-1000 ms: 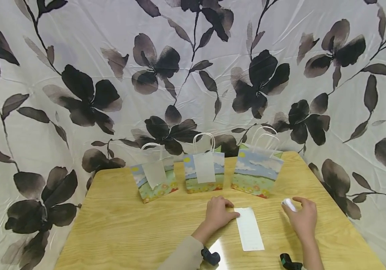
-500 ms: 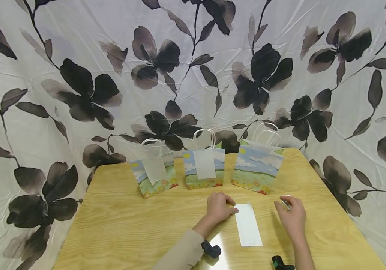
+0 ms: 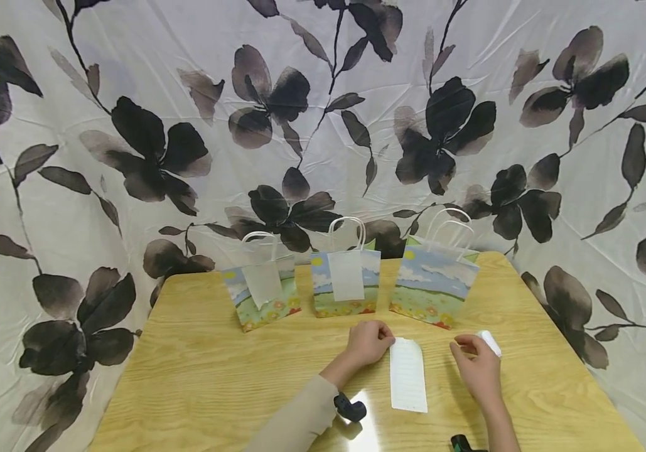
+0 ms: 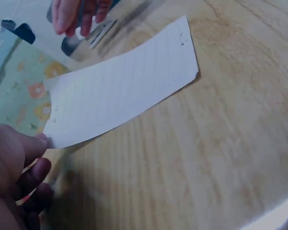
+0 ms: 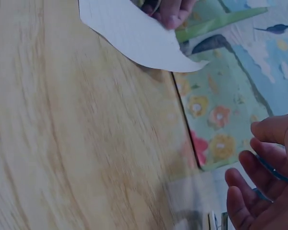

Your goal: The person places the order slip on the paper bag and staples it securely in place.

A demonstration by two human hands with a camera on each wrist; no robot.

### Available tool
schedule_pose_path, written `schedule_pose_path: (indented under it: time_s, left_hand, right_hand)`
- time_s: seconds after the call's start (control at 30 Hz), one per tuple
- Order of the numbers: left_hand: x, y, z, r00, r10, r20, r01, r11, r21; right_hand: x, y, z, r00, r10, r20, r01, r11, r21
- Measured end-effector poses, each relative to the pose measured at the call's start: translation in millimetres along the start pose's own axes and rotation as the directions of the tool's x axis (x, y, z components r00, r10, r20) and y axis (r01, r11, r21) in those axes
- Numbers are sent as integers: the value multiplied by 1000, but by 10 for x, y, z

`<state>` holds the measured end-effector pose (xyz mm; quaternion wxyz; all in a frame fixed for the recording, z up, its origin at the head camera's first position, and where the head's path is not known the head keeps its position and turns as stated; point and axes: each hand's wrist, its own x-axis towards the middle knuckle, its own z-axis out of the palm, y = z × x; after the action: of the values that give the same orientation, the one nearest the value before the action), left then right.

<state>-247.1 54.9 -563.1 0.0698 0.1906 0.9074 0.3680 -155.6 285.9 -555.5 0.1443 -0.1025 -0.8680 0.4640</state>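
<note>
My left hand [image 3: 369, 344] pinches the near top corner of a lined white paper slip [image 3: 407, 376] between thumb and fingers. In the left wrist view the slip [image 4: 120, 86] bows up from the table at its edges. My right hand [image 3: 479, 367] stands to the right of the slip, its fingers loosely curled with nothing between them. Just beyond it on the table lies a small white object [image 3: 490, 343] with a metal strip, stapler-like, partly hidden by the hand. In the right wrist view the fingers [image 5: 253, 165] show in front of a printed paper bag.
Three paper gift bags with white handles stand along the back: the left bag [image 3: 285, 276] and middle bag [image 3: 372, 282] each bear a white slip on the front; the right bag [image 3: 436, 282] shows no slip. A flower-print cloth [image 3: 356, 144] hangs behind the wooden table [image 3: 198, 364].
My right hand has let go of the white stapler-like object and moved left toward the slip. My left hand keeps its hold on the slip, which has shifted and turned slightly.
</note>
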Motion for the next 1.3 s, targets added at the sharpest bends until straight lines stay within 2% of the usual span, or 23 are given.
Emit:
schedule_pose_path:
  time_s: [0.2, 0.3, 0.6, 0.83, 1.07, 1.2, 1.3]
  left_hand:
    - [23, 65, -151, 989, 22, 145, 1, 988, -152]
    - [49, 112, -231, 986, 50, 161, -24, 987, -159]
    - [144, 387, -473, 976, 173, 132, -161, 982, -100]
    - [227, 660, -705, 945, 298, 137, -300, 954, -5]
    - [355, 916, -936, 903, 406, 140, -412, 911, 19]
    - [441, 1015, -1028, 895, 433, 110, -438, 899, 19]
    - [486, 1092, -1087, 890, 453, 53, -456, 887, 76]
  right_hand:
    - [-11, -10, 0, 995, 22, 96, -23, 1000, 9]
    - [-15, -44, 2, 993, 11, 114, -13, 1000, 17]
    - [-41, -138, -45, 990, 53, 132, -58, 998, 37]
    - [-30, -160, -48, 988, 52, 144, -58, 998, 39]
    - [-34, -180, -102, 982, 72, 173, -80, 996, 44]
    - [-60, -187, -132, 977, 79, 198, -93, 993, 65]
    - [-75, -186, -147, 975, 82, 206, -99, 992, 75]
